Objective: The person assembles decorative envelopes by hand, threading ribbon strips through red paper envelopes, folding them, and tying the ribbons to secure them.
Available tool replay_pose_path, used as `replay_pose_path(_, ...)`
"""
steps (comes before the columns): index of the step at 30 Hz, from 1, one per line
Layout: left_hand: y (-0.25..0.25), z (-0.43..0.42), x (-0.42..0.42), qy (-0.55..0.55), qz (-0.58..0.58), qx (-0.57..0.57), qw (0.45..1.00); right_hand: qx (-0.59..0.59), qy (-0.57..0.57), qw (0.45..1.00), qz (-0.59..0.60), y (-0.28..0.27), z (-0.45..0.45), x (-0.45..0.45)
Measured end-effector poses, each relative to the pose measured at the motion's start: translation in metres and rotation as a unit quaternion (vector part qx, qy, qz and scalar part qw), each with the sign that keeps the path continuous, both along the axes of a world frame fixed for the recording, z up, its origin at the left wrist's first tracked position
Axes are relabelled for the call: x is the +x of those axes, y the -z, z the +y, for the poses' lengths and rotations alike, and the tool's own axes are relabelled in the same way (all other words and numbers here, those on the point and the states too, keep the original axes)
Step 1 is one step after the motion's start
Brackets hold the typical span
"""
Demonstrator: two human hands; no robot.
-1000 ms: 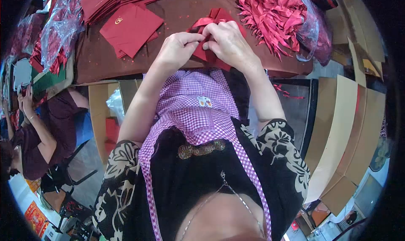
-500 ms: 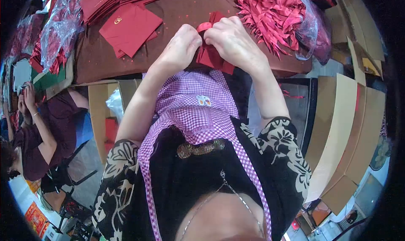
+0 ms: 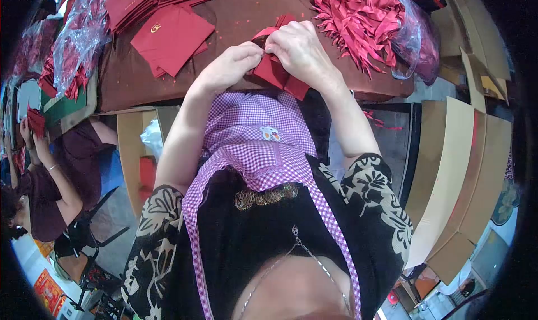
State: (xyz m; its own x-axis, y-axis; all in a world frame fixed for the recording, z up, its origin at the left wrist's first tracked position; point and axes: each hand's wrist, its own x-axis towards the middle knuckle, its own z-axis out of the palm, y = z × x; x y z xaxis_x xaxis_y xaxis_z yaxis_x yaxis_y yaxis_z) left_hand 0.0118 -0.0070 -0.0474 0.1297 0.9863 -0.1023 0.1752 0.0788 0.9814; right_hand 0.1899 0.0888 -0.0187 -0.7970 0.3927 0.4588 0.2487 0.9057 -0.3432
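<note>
At the front edge of the table, my left hand (image 3: 234, 65) and my right hand (image 3: 300, 46) meet with fingertips pinched together. A red ribbon (image 3: 262, 33) loops up between them, and both hands grip it. Just under my hands lies a dark red folded paper piece (image 3: 295, 88), tilted on the table edge. My right hand covers its middle, so I cannot make out its full shape. The ribbon ends are hidden behind my fingers.
Red cards with gold print (image 3: 179, 37) lie at the left, below a thicker stack (image 3: 134, 6). Red ribbons (image 3: 358, 23) spill from a plastic bag (image 3: 417, 45) at the right. Cardboard boxes (image 3: 437, 174) stand beside me. Another person (image 3: 56, 191) sits at far left.
My left hand has lowered slightly and turned flatter. My right hand has shifted a little left, and the red paper piece has moved slightly left under it. The other person now lifts something red.
</note>
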Motion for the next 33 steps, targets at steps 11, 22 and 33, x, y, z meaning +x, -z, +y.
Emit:
replay_pose_path(11,0.005,0.0,0.013,-0.064,0.08,0.094,0.99,0.012,-0.023,0.999,-0.022,-0.008,-0.003,0.004)
replay_pose_path(22,0.006,-0.004,0.01,-0.101,0.059,0.088,0.989,0.011,-0.141,0.985,-0.098,-0.026,0.011,0.005)
replay_pose_path(33,0.001,-0.005,-0.037,-0.267,-0.331,-0.018,0.905,-0.094,-0.198,0.968,-0.123,-0.033,-0.003,0.021)
